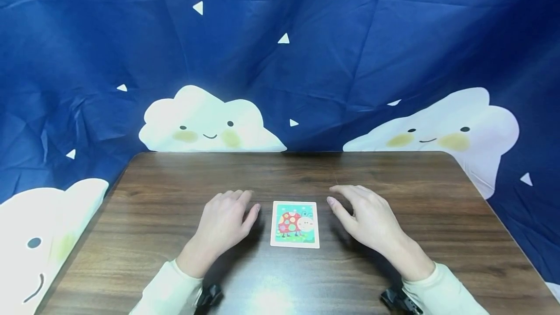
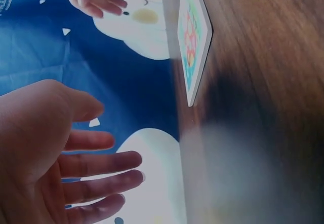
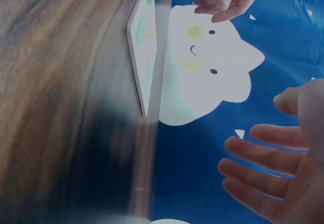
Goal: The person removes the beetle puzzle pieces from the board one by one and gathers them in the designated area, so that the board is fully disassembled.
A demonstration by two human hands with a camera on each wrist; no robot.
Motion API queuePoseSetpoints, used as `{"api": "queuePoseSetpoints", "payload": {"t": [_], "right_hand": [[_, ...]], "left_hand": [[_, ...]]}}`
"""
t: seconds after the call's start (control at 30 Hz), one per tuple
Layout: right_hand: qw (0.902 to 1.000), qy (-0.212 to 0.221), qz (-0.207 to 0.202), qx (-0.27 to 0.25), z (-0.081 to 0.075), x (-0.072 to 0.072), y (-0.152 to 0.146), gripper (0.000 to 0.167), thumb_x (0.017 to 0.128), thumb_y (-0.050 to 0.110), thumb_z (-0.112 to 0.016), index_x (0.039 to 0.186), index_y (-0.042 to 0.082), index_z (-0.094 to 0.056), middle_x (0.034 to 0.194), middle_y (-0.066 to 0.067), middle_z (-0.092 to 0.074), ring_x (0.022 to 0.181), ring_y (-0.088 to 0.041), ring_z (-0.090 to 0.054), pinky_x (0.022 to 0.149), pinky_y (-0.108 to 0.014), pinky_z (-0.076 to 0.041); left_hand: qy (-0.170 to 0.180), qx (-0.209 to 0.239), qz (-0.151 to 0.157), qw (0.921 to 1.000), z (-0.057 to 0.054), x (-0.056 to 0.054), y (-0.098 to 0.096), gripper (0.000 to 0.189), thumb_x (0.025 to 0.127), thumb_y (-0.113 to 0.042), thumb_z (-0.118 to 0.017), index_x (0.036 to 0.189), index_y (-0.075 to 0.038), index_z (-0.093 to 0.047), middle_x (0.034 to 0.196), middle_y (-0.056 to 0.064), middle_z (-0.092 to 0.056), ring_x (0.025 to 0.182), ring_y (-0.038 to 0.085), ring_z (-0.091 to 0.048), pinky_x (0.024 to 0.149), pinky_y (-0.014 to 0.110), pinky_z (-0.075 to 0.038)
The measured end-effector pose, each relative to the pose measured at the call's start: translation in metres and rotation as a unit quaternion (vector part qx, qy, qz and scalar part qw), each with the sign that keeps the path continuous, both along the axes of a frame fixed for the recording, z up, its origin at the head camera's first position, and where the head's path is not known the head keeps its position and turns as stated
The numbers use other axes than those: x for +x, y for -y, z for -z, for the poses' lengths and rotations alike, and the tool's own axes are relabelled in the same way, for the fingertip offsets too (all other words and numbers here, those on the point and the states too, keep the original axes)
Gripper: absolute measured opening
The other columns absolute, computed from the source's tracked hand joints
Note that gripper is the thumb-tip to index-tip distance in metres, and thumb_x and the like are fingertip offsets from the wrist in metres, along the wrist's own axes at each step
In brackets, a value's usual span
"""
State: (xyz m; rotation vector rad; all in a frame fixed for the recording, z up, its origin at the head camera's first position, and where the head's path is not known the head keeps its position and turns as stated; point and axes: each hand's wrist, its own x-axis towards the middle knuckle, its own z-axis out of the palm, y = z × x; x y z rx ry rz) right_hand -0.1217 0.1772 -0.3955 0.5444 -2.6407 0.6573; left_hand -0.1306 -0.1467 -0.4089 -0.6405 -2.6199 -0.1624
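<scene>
A square picture board (image 1: 295, 225) with a white border lies flat on the table, showing a red spotted ladybug on a turquoise ground. To its left is my left hand (image 1: 226, 220), palm down, fingers loosely extended and holding nothing. My right hand (image 1: 369, 218) hovers on the other side of the board, fingers also relaxed, touching neither the board nor the other hand. Both wrist views show the board's thick pale edge; in the left wrist view the fingers of the left hand (image 2: 96, 163) are spread above the tabletop, and in the right wrist view the right hand (image 3: 273, 158) is likewise spread.
The brown wood-grain table (image 1: 393, 179) has rounded far corners. Behind it hangs a blue cloth (image 1: 306, 62) with smiling white clouds and small white triangles. Dark wrist devices (image 1: 400, 300) sit under both pale sleeves. Bright glare falls on the table's near middle.
</scene>
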Motion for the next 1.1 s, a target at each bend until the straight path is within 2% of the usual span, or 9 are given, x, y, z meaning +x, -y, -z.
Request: {"api": "queuePoseSetpoints", "payload": {"t": [0.23,0.3,0.4,0.47,0.53,0.7,0.83,1.1], "right_hand": [[0.9995,-0.002,-0.01,-0.031,0.007,-0.005,0.0,0.018,0.104,0.018,-0.07,0.116,0.012,-0.081,0.108,-0.002,-0.082,0.089,-0.016,-0.073,0.077,-0.043,-0.059],[0.9991,-0.01,-0.015,-0.039,0.009,-0.007,-0.001,0.014,0.102,0.014,-0.071,0.111,0.013,-0.082,0.104,0.0,-0.082,0.085,-0.014,-0.071,0.074,-0.038,-0.058],[0.9984,-0.021,-0.022,-0.049,0.01,-0.01,-0.001,0.011,0.1,0.01,-0.074,0.106,0.014,-0.082,0.098,0.002,-0.081,0.08,-0.014,-0.069,0.071,-0.034,-0.055],[0.998,-0.022,-0.025,-0.054,0.01,-0.011,-0.001,0.009,0.099,0.009,-0.075,0.103,0.014,-0.082,0.096,0.004,-0.08,0.078,-0.014,-0.067,0.07,-0.032,-0.053],[0.9979,-0.02,-0.025,-0.056,0.01,-0.013,-0.001,0.006,0.1,0.012,-0.076,0.101,0.014,-0.082,0.093,0.004,-0.079,0.076,-0.013,-0.065,0.069,-0.031,-0.052],[0.998,-0.008,-0.025,-0.057,0.012,-0.016,-0.001,0.006,0.1,0.017,-0.077,0.097,0.016,-0.081,0.088,0.007,-0.075,0.073,-0.01,-0.059,0.068,-0.028,-0.05],[0.9977,0.004,-0.029,-0.061,0.014,-0.018,0.0,0.006,0.101,0.014,-0.075,0.098,0.017,-0.08,0.09,0.007,-0.076,0.076,-0.009,-0.061,0.071,-0.029,-0.052],[0.997,0.024,-0.049,-0.055,0.018,-0.022,0.004,0.008,0.101,0.011,-0.073,0.103,0.015,-0.08,0.095,0.005,-0.076,0.081,-0.008,-0.062,0.073,-0.03,-0.054]], "left_hand": [[0.083,0.021,0.012,0.9962,0.0,0.004,-0.004,0.025,0.099,-0.031,-0.074,0.112,-0.011,-0.077,0.098,0.0,-0.074,0.089,0.026,-0.071,0.076,0.042,-0.06],[0.094,0.024,0.017,0.9951,-0.001,0.005,-0.005,0.02,0.098,-0.03,-0.075,0.107,-0.012,-0.077,0.092,-0.003,-0.07,0.084,0.022,-0.068,0.073,0.04,-0.058],[0.093,0.027,0.022,0.995,0.0,0.005,-0.007,0.014,0.098,-0.029,-0.076,0.095,-0.016,-0.074,0.081,-0.008,-0.062,0.076,0.016,-0.061,0.067,0.035,-0.053],[0.087,0.029,0.025,0.9955,0.0,0.005,-0.008,0.017,0.098,-0.028,-0.077,0.086,-0.018,-0.071,0.076,-0.009,-0.057,0.072,0.014,-0.058,0.065,0.034,-0.051],[0.08,0.032,0.033,0.9957,0.002,0.005,-0.008,0.019,0.098,-0.026,-0.078,0.083,-0.019,-0.069,0.076,-0.01,-0.059,0.072,0.014,-0.06,0.066,0.034,-0.052],[0.076,0.034,0.063,0.9946,0.006,0.005,-0.011,0.014,0.098,-0.018,-0.078,0.087,-0.015,-0.07,0.081,-0.006,-0.066,0.076,0.018,-0.064,0.07,0.037,-0.055],[0.079,0.034,0.076,0.9934,0.009,0.007,-0.012,0.01,0.096,-0.013,-0.079,0.09,-0.015,-0.071,0.082,-0.006,-0.066,0.076,0.017,-0.062,0.07,0.035,-0.055],[0.08,0.016,0.094,0.9923,0.01,0.008,-0.019,0.007,0.097,-0.018,-0.078,0.092,-0.017,-0.073,0.084,-0.007,-0.064,0.077,0.015,-0.058,0.074,0.033,-0.054]]}}
